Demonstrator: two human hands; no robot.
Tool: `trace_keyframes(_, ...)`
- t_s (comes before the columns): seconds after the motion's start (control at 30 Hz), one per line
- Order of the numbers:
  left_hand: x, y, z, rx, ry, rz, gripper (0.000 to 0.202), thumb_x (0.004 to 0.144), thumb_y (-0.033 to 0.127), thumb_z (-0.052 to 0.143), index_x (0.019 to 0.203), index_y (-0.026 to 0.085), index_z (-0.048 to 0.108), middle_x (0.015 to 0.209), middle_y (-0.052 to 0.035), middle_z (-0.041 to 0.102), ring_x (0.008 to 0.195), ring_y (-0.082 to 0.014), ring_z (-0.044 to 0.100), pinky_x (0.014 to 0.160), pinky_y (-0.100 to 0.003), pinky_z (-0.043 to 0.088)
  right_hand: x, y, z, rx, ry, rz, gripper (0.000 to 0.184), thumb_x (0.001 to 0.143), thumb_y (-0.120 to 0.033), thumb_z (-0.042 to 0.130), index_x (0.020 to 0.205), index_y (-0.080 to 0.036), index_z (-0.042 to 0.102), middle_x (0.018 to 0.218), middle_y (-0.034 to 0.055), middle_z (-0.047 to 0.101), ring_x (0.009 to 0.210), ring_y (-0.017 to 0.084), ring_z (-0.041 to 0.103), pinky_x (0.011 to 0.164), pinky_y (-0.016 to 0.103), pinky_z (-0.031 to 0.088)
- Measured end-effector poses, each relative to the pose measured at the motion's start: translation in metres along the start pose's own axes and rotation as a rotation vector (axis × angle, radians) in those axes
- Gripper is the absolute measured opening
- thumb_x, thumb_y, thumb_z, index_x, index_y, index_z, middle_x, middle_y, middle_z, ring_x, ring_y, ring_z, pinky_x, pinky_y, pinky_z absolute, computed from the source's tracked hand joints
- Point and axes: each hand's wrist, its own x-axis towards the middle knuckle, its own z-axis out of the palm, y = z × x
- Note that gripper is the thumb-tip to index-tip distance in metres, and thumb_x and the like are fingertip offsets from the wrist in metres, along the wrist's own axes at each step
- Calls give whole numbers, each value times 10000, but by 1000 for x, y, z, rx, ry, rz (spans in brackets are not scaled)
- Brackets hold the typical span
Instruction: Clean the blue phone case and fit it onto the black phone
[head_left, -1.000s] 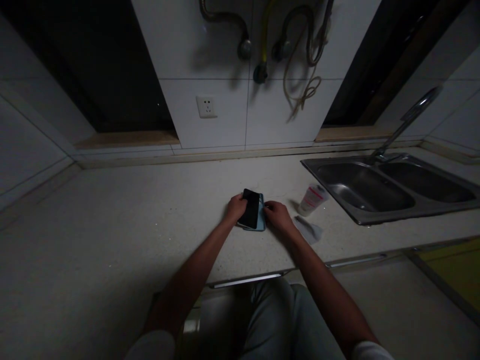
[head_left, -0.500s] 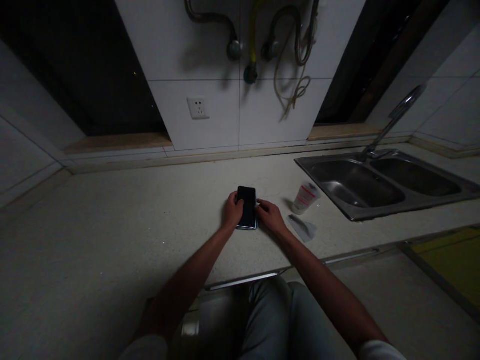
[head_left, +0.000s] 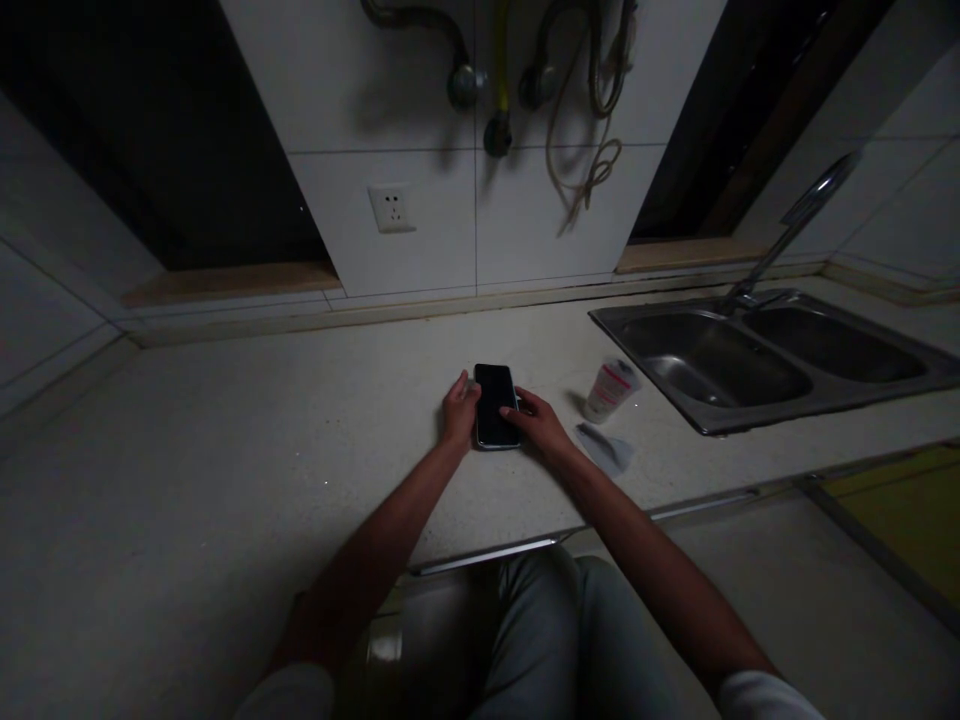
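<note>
One pale speckled stone surface (head_left: pixel 225 430) runs across the view, meeting a white tile wall (head_left: pixel 390 110) along its back edge, with a wooden ledge (head_left: pixel 229 284) and a dark opening to the left of the tiled panel and another opening to its right. One wall socket (head_left: pixel 391 208) sits low on that panel, below several hanging hoses (head_left: pixel 577 90), one of them a yellow pipe (head_left: pixel 501 60). Toward the right end of the surface is one double stainless steel sink (head_left: pixel 712 428) with one arched faucet (head_left: pixel 795 235) rising behind it. One black smartphone (head_left: pixel 495 405) lies flat with its dark screen up, around the middle of the surface's length and nearer the front edge than the wall. The left hand (head_left: pixel 460 412) and right hand (head_left: pixel 541 425) stay apart on either side of it, the left fingers at its left edge and the right fingers reaching over its lower right edge, neither closed around it. Just right of the right hand stand one white tube with a red label (head_left: pixel 610 390) and one flat grey packet (head_left: pixel 604 448), close together and short of the sink.
</note>
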Motion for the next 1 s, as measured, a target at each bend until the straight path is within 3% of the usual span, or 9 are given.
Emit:
trace_keyframes(0.13, 1, 6, -4, -77, -5, -93, 658, 830, 190, 754, 1448, 170, 529, 1132, -112, 742, 854, -154, 709, 753, -252, 547, 2, 1, -2, 35, 51, 19, 702, 628, -411, 855, 1257, -191, 637, 980, 63, 749, 881, 243, 710, 874, 430, 552)
trace_keyframes(0.4, -4, 10, 0, -95, -22, -108, 417, 815, 120, 715, 1230, 100, 681, 942, -99, 761, 708, -133, 674, 682, -257, 528, 4, 2, 0, 49, 5, -19, 549, 609, -352, 827, 1101, -169, 666, 985, 81, 760, 874, 233, 703, 876, 405, 538)
trace_keyframes(0.53, -6, 12, 1, -69, -17, -97, 353, 818, 120, 708, 1171, 104, 707, 828, -69, 741, 626, -114, 638, 616, -242, 499, 4, 2, -1, 52, -9, -19, 556, 622, -362, 830, 1115, -162, 670, 994, 92, 762, 862, 226, 705, 870, 406, 543)
trace_keyframes(0.83, 0, 16, -6, -127, -101, -162, 213, 773, 91, 755, 981, 121, 719, 831, -71, 734, 679, -129, 657, 698, -270, 539, 2, 1, -2, 128, -14, -42, 587, 617, -408, 859, 1130, -181, 686, 992, 64, 765, 890, 234, 703, 897, 415, 541)
trace_keyframes(1.0, 4, 11, -6, -151, -267, -178, 220, 803, 246, 784, 939, 92, 707, 908, -126, 736, 862, -195, 691, 856, -332, 540, 3, -1, -1, 129, 12, -67, 579, 638, -465, 843, 1121, -182, 693, 1021, 73, 758, 945, 260, 700, 911, 421, 537)
